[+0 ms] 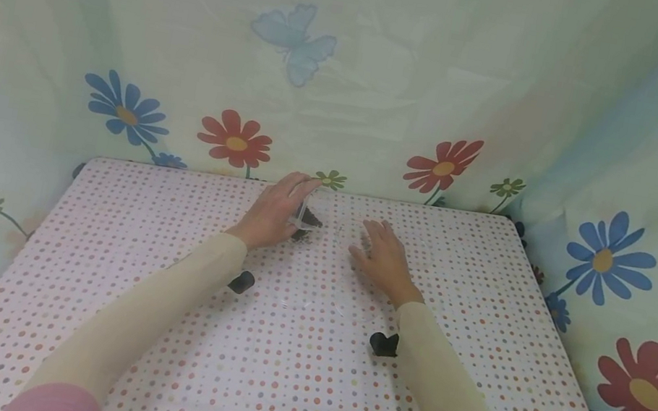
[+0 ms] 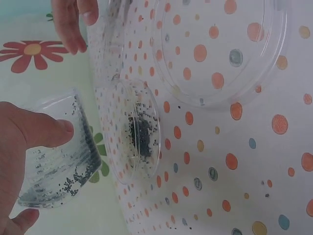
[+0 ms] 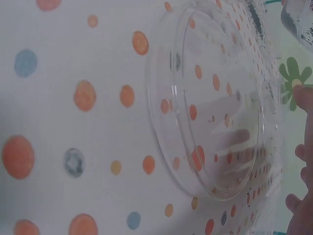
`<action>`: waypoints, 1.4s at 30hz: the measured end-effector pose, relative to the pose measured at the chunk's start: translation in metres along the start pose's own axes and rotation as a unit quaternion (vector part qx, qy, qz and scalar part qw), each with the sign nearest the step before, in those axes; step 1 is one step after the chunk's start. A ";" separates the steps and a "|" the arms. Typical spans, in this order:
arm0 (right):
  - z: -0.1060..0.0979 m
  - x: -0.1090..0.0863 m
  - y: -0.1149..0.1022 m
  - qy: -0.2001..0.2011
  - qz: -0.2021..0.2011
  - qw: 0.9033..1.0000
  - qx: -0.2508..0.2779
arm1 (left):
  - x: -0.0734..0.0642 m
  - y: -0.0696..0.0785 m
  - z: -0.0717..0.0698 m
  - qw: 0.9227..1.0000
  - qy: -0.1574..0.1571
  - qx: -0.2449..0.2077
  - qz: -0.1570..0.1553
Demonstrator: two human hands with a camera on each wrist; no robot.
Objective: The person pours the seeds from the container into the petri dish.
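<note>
My left hand (image 1: 276, 211) grips a clear plastic cup (image 2: 61, 164), the thumb pressed along its side. Small black grains cling inside the cup, which is tilted. Beside it on the table, a clear round dish (image 2: 155, 142) has black grains heaped in its middle and scattered around. My right hand (image 1: 385, 259) hovers to the right, holding nothing, its fingers loosely bent. Below that hand, in the right wrist view, lies a large clear round dish (image 3: 168, 132) with the hand's reflection on it.
Another clear dish (image 2: 111, 61) stands beside the grain dish at the table's far side. Stray grains dot the polka-dot tablecloth (image 1: 271, 386). A flowered cloth backdrop (image 1: 375, 96) rises behind the table and on both sides. Small black pieces (image 1: 241, 282) show beside the sleeves.
</note>
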State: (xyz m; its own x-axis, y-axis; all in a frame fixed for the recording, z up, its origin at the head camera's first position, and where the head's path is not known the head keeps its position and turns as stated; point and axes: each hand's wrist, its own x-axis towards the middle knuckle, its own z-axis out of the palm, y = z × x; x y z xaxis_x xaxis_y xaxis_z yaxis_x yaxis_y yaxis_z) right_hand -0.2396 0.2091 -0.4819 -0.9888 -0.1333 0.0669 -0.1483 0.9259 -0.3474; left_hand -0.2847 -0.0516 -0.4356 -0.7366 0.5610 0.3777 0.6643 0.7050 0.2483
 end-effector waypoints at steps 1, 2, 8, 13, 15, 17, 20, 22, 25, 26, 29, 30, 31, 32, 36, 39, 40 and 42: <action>0.000 0.000 0.000 0.001 0.000 1.000 0.000 | 0.000 0.001 0.000 1.000 0.000 -0.001 0.000; 0.000 0.000 0.000 0.001 0.000 1.000 -0.001 | 0.000 0.001 0.000 1.000 0.001 -0.002 0.000; -0.002 -0.001 0.001 -0.012 0.014 1.000 -0.006 | 0.002 0.005 0.000 1.000 -0.010 -0.004 -0.004; -0.003 -0.002 0.003 -0.018 0.023 1.000 0.005 | 0.003 0.007 0.000 1.000 -0.016 -0.007 -0.011; -0.002 -0.003 0.003 -0.017 0.025 1.000 0.008 | 0.003 0.008 0.000 1.000 -0.017 -0.006 -0.013; -0.003 -0.003 0.003 -0.017 0.025 0.999 0.009 | 0.004 0.008 0.001 1.000 -0.020 -0.005 -0.014; -0.003 -0.004 0.004 -0.015 0.026 0.999 0.010 | 0.005 0.008 0.002 1.000 -0.021 -0.002 -0.014; -0.003 -0.004 0.004 -0.013 0.026 1.000 0.009 | 0.006 0.009 0.003 1.000 -0.021 -0.002 -0.013; -0.001 -0.004 0.006 -0.012 0.026 1.000 0.004 | 0.007 0.008 0.005 1.000 -0.020 -0.003 -0.011; -0.001 -0.004 0.006 -0.012 0.025 1.000 0.002 | 0.007 0.008 0.005 1.000 -0.020 -0.004 -0.010; 0.001 -0.004 0.008 -0.010 0.026 1.000 -0.001 | 0.007 0.008 0.007 1.000 -0.022 -0.003 -0.011; 0.002 -0.004 0.008 -0.009 0.026 1.000 -0.002 | 0.008 0.008 0.007 1.000 -0.023 -0.003 -0.011; 0.002 -0.004 0.008 -0.009 0.025 1.000 -0.002 | 0.008 0.007 0.007 1.000 -0.024 -0.001 -0.011; 0.002 -0.003 0.008 -0.008 0.025 1.000 -0.002 | 0.008 0.007 0.008 1.000 -0.025 0.001 -0.012; 0.003 -0.003 0.009 -0.012 0.028 1.000 -0.003 | 0.008 0.008 0.009 1.000 -0.024 0.006 -0.009; 0.003 -0.003 0.010 -0.017 0.033 0.999 -0.003 | 0.009 0.007 0.010 1.000 -0.020 0.008 -0.005; 0.003 -0.003 0.010 -0.019 0.034 0.999 -0.003 | 0.009 0.007 0.010 1.000 -0.020 0.009 -0.005; 0.003 -0.003 0.010 -0.022 0.036 0.999 -0.002 | 0.009 0.007 0.010 1.000 -0.019 0.010 -0.004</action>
State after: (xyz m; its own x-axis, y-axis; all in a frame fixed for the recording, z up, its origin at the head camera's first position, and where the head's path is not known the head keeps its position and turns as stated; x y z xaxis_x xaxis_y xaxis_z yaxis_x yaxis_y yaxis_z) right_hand -0.2382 0.2177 -0.4881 -0.9966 -0.0822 0.0001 -0.0772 0.9348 -0.3467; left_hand -0.2878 -0.0373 -0.4398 -0.7468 0.5704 0.3418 0.6555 0.7181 0.2338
